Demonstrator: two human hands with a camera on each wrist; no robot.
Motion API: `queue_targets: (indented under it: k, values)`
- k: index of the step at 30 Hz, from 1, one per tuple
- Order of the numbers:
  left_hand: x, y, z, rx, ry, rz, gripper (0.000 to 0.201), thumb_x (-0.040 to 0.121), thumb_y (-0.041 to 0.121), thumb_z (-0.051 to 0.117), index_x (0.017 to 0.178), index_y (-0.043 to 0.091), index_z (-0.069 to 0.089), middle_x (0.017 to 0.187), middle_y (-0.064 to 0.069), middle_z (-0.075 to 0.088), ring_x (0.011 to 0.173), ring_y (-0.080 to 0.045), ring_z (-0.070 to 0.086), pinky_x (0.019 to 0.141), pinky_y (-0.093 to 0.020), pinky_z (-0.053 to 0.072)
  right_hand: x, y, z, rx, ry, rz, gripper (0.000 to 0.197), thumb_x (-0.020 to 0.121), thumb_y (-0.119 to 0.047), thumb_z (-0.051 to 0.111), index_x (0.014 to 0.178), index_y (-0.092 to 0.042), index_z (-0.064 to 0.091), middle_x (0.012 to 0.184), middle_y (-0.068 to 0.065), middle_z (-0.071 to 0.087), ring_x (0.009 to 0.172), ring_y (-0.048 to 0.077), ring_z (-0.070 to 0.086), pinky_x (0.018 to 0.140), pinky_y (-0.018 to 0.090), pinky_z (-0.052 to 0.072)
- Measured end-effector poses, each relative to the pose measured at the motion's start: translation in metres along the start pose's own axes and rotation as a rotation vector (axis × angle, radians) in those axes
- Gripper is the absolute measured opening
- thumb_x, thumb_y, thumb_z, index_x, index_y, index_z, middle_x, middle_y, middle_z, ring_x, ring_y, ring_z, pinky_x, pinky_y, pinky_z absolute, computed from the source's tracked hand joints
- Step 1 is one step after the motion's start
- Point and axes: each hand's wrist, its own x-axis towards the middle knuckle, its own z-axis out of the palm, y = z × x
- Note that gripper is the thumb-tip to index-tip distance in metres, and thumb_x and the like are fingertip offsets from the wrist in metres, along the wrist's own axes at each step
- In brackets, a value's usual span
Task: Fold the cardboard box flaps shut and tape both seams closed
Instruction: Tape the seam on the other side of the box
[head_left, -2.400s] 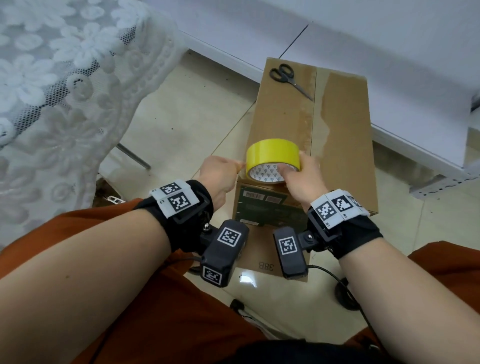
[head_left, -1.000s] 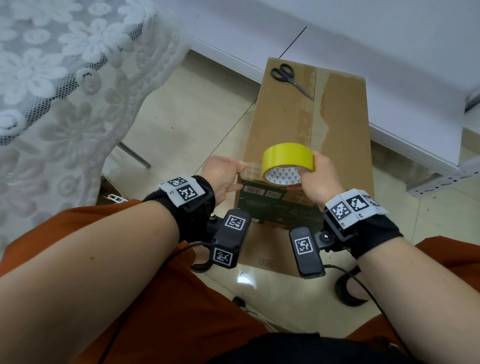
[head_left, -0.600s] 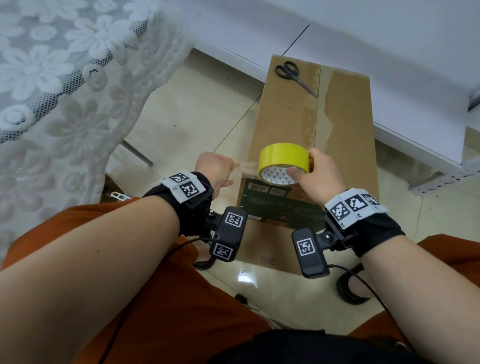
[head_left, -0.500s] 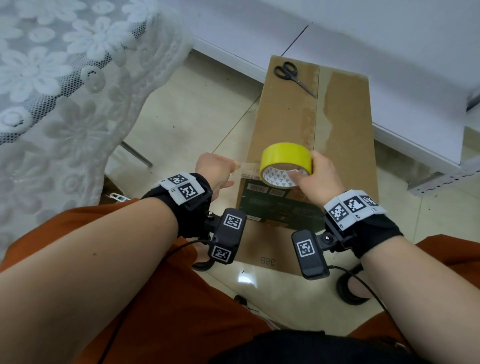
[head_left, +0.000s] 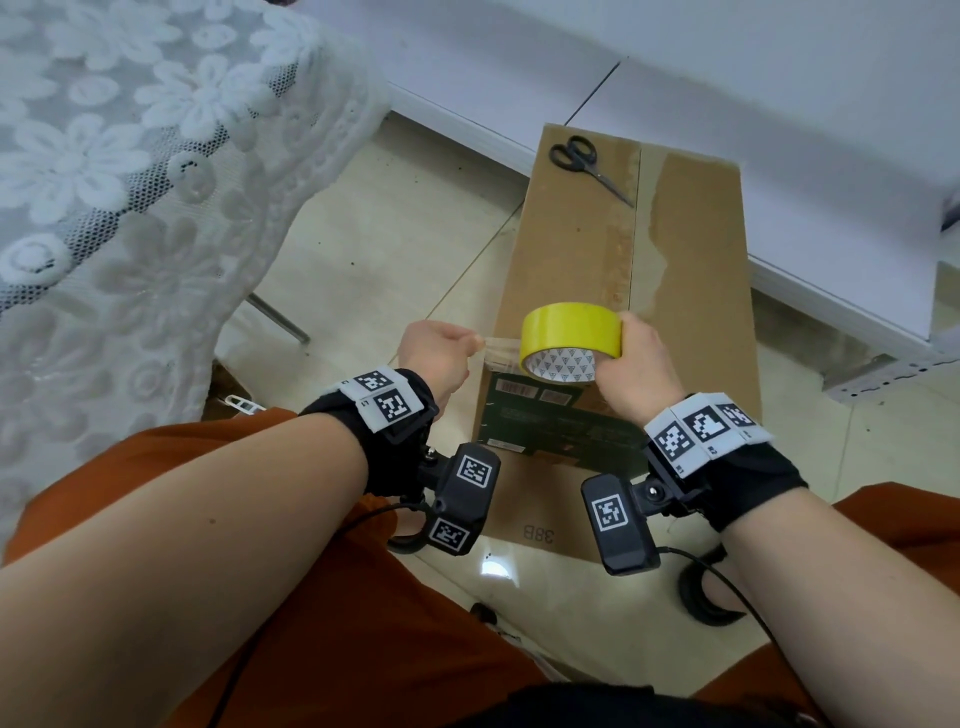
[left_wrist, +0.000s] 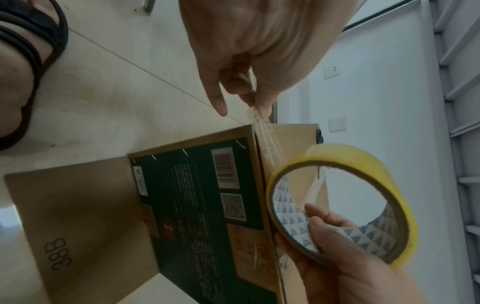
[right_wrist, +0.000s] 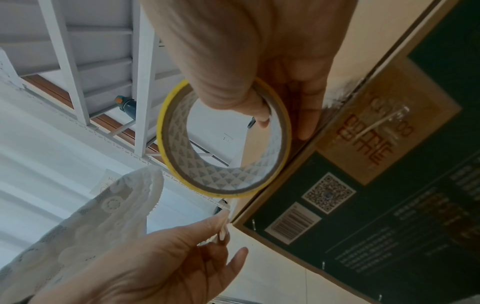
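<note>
A: Cardboard first: where is the box sitting, and how are its flaps lying?

B: You are keeping it on the floor in front of your knees. Its top flaps are lying flat, meeting along the seam, so the folding looks done. No fresh tape is showing on that seam.

A: And my hands?

B: Your right hand is gripping the roll over the box's near end, thumb hooked inside the core. Your left hand is pinching the clear tape end off the box's left edge, other fingers loosely spread.

A: What is left?

B: Both seams, I would judge. Scissors are lying on the box's far end, ready for cutting.
</note>
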Motion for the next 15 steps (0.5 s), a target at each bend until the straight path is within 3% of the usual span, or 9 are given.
queue_targets:
  k: [3, 10, 15]
  values:
    - [0.0010, -0.0025, -0.0013, 0.025, -0.010, 0.009, 0.016, 0.089, 0.015, 0.065, 0.101, 0.006, 0.072, 0.084, 0.000, 0.065, 0.068, -0.007, 0.057, 0.083, -0.037, 0.057, 0.0025, -0.0010, 0.0007, -0.043, -0.028, -0.003, 0.023, 0.087, 0.004, 0.046, 0.108, -0.005, 0.051, 0.098, 0.011, 0.055, 0.089, 0.026, 0.053, 0.071, 0.033, 0.042]
    - [0.0030, -0.0048, -0.0039, 0.050, -0.053, -0.012, 0.020, 0.089, 0.016, 0.066, 0.105, 0.005, 0.071, 0.099, -0.004, 0.064, 0.073, -0.006, 0.054, 0.080, -0.030, 0.056, 0.0026, 0.0026, -0.0004, -0.076, -0.051, 0.004, 0.019, 0.089, 0.000, 0.048, 0.105, -0.009, 0.050, 0.091, 0.007, 0.052, 0.080, 0.022, 0.051, 0.066, 0.031, 0.038]
    - [0.0021, -0.0079, -0.0030, 0.004, -0.081, -0.090, 0.022, 0.089, 0.016, 0.066, 0.107, 0.004, 0.068, 0.089, -0.004, 0.059, 0.070, -0.007, 0.049, 0.078, -0.030, 0.056, 0.0053, 0.0042, 0.0013, -0.058, -0.080, 0.007, 0.021, 0.090, -0.002, 0.049, 0.109, -0.010, 0.051, 0.093, 0.007, 0.052, 0.079, 0.021, 0.051, 0.059, 0.027, 0.037]
